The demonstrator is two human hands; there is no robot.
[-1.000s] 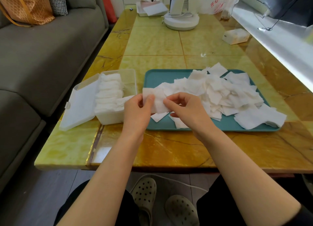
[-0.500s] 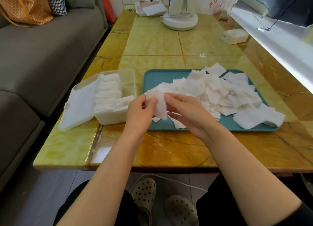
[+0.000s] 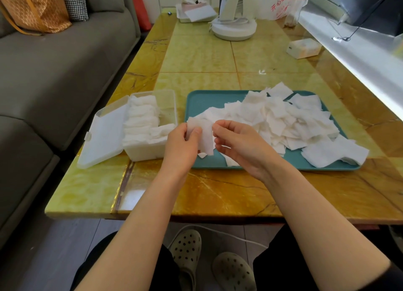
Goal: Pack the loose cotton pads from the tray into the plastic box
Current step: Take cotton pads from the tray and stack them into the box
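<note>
We log: left hand (image 3: 181,148) pinches pad (image 3: 204,139), held upright; plastic box (image 3: 146,153) just frame-left, nearest it. Right hand (image 3: 238,145) curled at pad edge, grip unclear.

One wide-angle camera looking forward and down from the seated person's head, facing along the table (image 3: 196,57) toward its far end at top of frame, sitting close above the tray (image 3: 205,101) at centre, taking in sofa (image 3: 54,72) at left, shoes (image 3: 187,247) at bottom.

Both hands meet over the teal tray (image 3: 202,99). The left hand (image 3: 182,148) pinches a few cotton pads (image 3: 204,136); the right hand (image 3: 242,146) touches their edge. The open plastic box (image 3: 150,151) sits left.
</note>
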